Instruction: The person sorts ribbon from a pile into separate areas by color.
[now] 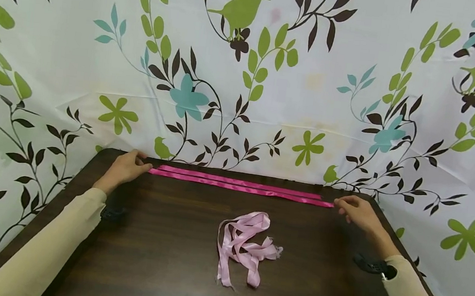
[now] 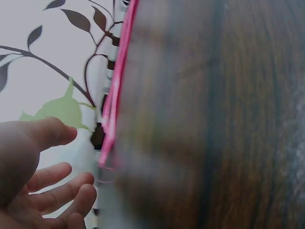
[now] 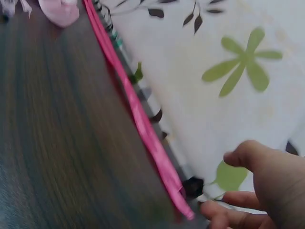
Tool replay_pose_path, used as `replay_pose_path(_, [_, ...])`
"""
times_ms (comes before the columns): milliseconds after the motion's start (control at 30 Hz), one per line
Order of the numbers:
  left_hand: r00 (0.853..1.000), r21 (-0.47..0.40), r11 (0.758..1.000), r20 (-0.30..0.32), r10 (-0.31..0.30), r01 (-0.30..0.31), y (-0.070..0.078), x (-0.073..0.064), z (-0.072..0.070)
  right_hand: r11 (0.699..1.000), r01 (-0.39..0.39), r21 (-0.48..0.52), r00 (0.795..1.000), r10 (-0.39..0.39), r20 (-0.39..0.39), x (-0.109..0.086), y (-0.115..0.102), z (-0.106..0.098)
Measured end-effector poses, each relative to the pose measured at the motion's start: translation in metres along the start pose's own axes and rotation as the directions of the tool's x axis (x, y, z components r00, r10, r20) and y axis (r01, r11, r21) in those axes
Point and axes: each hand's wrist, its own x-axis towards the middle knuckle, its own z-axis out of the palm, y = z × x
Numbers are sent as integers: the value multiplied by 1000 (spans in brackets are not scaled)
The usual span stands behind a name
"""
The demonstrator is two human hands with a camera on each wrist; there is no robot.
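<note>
Two hot-pink satin ribbons, an upper one (image 1: 199, 174) and a lower one (image 1: 302, 200), lie straight and side by side along the table's far edge. My left hand (image 1: 126, 169) is at their left end; in the left wrist view its thumb and fingers are spread with nothing between them. At the other end, my right hand (image 1: 358, 211) has its fingertips close to the lower ribbon's tip. The right wrist view shows that thumb apart from the fingers, beside the pink ribbon (image 3: 143, 124). A loose heap of pale pink ribbon (image 1: 251, 268) lies mid-table, away from both hands.
The dark wood-grain table (image 1: 157, 236) ends at a patterned cloth (image 1: 296, 96) hanging behind it, printed with birds, leaves and flowers. The cloth also runs down both sides. Each wrist wears a dark band, the right one (image 1: 369, 264) showing below its hand.
</note>
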Motion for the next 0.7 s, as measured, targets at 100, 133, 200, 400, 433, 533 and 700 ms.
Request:
replay_pose_path(100, [999,-3,1000,-45,18,-18,8,-8,-5,999,30,-18,999,-30,28,-10,-12,-4])
replay_pose_path(133, [998,-10,1000,-61,27,-28,11,-11,-6,999,37,-28,999,-36,37,-13,-15,-5])
replay_pose_path(200, [995,-21,999,-92,44,-47,19,-18,-6,996,71,-48,996,-69,49,-21,-21,-5])
replay_pose_path(400, [987,0,994,-121,106,-106,44,-40,5,983,153,-100,987,-146,72,-44,-36,-5])
replay_pose_path(433, [986,10,993,-111,121,-121,49,-42,7,981,167,-103,984,-159,76,-48,-39,-4])
replay_pose_path(533, [985,24,987,-65,162,-161,64,-47,16,974,202,-98,977,-194,87,-57,-49,-2])
replay_pose_path(700, [963,-19,964,45,266,-266,87,-53,33,958,270,-95,962,-263,73,-66,-67,12])
